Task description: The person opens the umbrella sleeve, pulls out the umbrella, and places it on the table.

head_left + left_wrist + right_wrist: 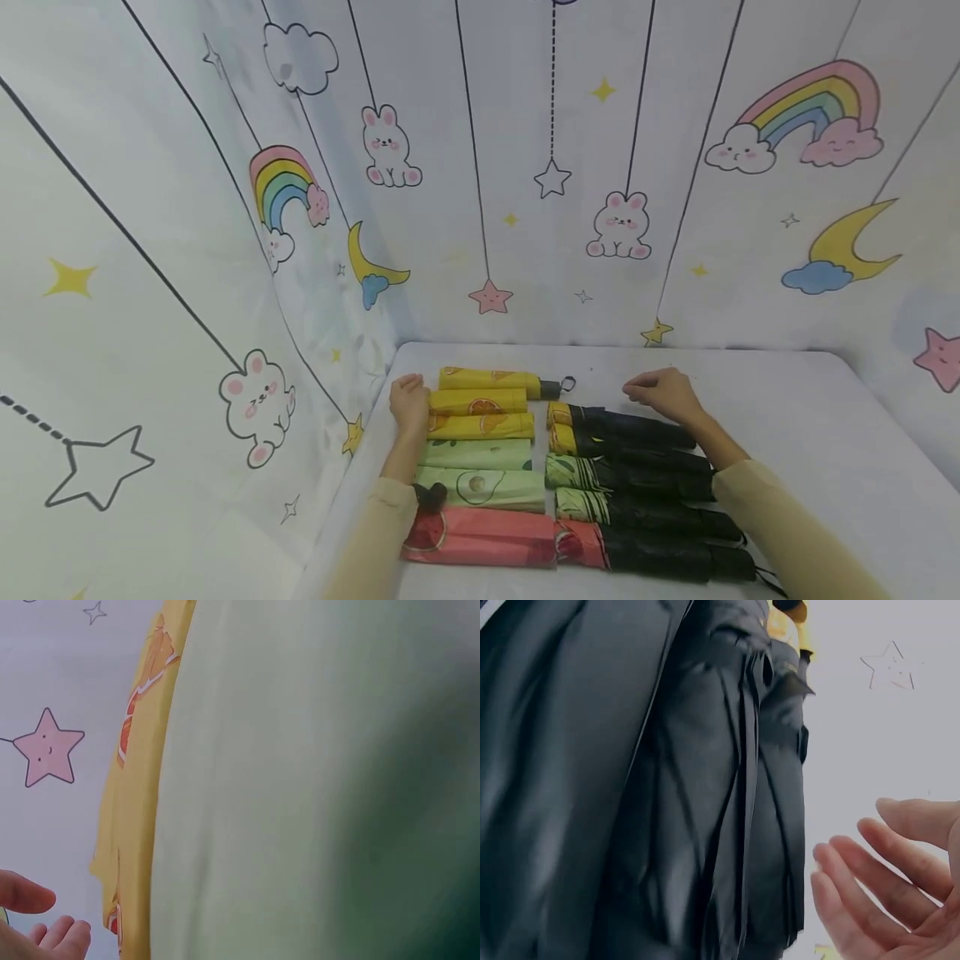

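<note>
My left hand (409, 407) is at the left ends of the yellow orange-print sleeves (480, 427). In the left wrist view, its thumb and fingers are apart with nothing between them. My right hand (670, 393) hovers over the table just behind a black folded umbrella (637, 429) with a yellow end. Its loosely bent fingers (885, 870) hold nothing in the right wrist view. At the back lies a yellow orange-print umbrella (487, 380) with a dark handle and a wrist loop.
Green avocado-print sleeves (498, 487) and a red watermelon-print sleeve (502, 537) lie nearer on the left. Dark folded umbrellas with green (645, 475) and red (660, 552) ends lie beside them on the right. The white table (825, 433) meets a cartoon-patterned backdrop (525, 233).
</note>
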The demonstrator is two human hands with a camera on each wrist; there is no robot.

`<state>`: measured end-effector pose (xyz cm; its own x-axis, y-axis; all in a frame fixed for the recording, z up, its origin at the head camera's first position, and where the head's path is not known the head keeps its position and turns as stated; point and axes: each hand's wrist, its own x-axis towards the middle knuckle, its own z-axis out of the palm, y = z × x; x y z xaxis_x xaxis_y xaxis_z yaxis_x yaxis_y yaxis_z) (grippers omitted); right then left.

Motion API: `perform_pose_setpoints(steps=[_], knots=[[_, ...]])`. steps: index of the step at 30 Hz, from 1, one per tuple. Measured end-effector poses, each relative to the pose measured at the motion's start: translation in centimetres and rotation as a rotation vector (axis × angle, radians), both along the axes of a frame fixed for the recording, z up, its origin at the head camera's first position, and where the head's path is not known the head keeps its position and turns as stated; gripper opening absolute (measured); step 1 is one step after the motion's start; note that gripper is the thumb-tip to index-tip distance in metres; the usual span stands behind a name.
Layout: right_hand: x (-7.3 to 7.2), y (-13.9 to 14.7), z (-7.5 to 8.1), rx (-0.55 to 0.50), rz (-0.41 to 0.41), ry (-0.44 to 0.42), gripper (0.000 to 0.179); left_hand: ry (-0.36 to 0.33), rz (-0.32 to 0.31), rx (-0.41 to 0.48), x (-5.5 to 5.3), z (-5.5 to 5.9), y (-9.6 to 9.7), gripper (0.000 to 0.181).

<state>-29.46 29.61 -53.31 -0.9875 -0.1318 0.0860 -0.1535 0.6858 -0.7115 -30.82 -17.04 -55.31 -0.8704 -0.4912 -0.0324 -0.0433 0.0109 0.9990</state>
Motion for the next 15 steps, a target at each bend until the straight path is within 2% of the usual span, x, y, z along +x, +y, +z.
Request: perform_pose_setpoints(steps=[9,15], knots=[[-1.6,-3.9,-0.4,0.029,-0.007,-0.03,0.031,0.004,-0.034,-0.013,-0.9,0.3,1.3,0.04],[-2.4,-6.5,-0.6,0.026,0.021,-0.056,0.031,-0.041,-0.056,-0.053,-1.4,0.3,2.2,0.039]])
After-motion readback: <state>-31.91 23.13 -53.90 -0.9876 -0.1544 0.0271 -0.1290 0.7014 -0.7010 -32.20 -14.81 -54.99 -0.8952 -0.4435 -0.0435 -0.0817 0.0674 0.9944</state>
